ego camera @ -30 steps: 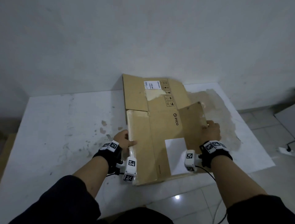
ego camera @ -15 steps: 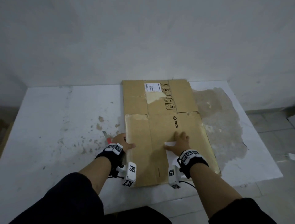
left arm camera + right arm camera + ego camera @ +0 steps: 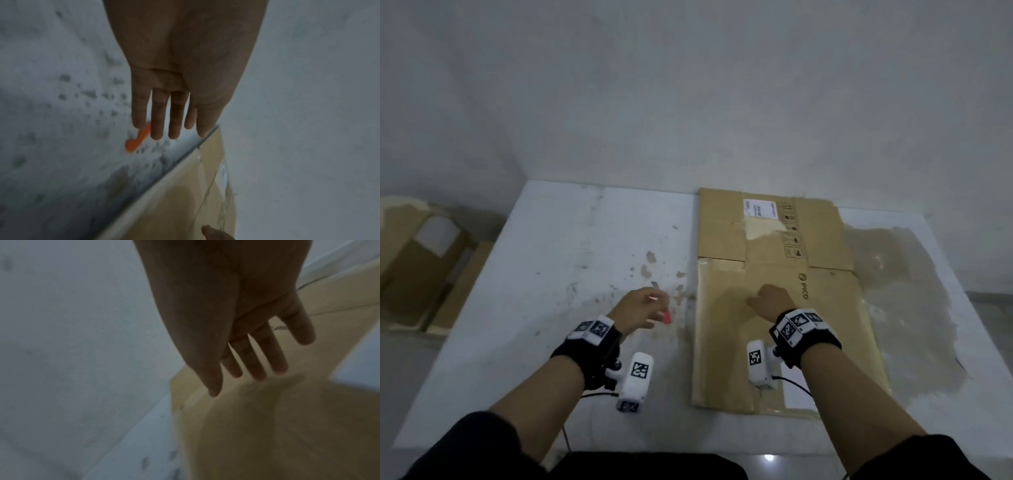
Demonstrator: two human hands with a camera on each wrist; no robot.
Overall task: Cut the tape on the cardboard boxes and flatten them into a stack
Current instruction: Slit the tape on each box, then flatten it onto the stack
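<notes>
Facing up, flattened cardboard box (image 3: 784,308): "PICO" logo (image 3: 803,286), white label (image 3: 759,208).

Dim, grey, even light throughout my feeds. In the head view I see one small glare spot on the floor (image 3: 768,457) at lower centre, straight edges bowing toward the corners, and a soft shadow on the cardboard (image 3: 835,342) beside my right hand (image 3: 770,301). Both wrist views are underexposed, noisy and motion-smeared; my left hand (image 3: 180,91) reads as a dark shape, the orange object (image 3: 137,139) blurred.
</notes>
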